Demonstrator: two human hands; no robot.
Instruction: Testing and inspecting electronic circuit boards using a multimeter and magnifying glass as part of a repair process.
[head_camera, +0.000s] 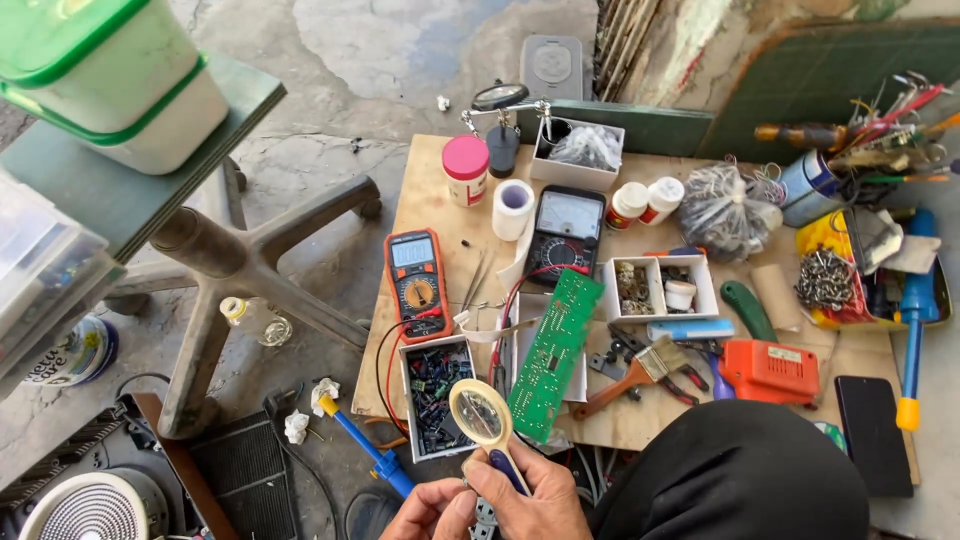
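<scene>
Hands meet at the bottom centre of the frame, just off the near edge of the wooden bench (430, 190). The right hand (535, 500) has its grip closed around the blue handle of a magnifying glass (482, 412), whose yellow-rimmed lens stands up over the bench's near edge. The left hand (430, 512) sits just beside it with fingers curled against the right hand; what it holds, if anything, I cannot tell, since the frame's lower edge cuts it off.

Right behind the lens lies a white box of small dark parts (436, 395), and just to the right a green circuit board (556, 352) rests tilted on a white sheet. Farther up sit an orange multimeter (416, 283) with red and black leads trailing toward the box, and a black analogue meter (563, 233).

Open room on the bench is scarce: bare wood shows mainly along the upper left corner and the near right edge. The right half is crowded with a paintbrush (640, 372), an orange tool (768, 370), white compartment trays (662, 287) and a yellow tray of screws (835, 285).

Left of the bench the concrete floor is partly taken by a chair base (240, 270), and a blue-handled tool (368, 448) lies just left of the hands.
</scene>
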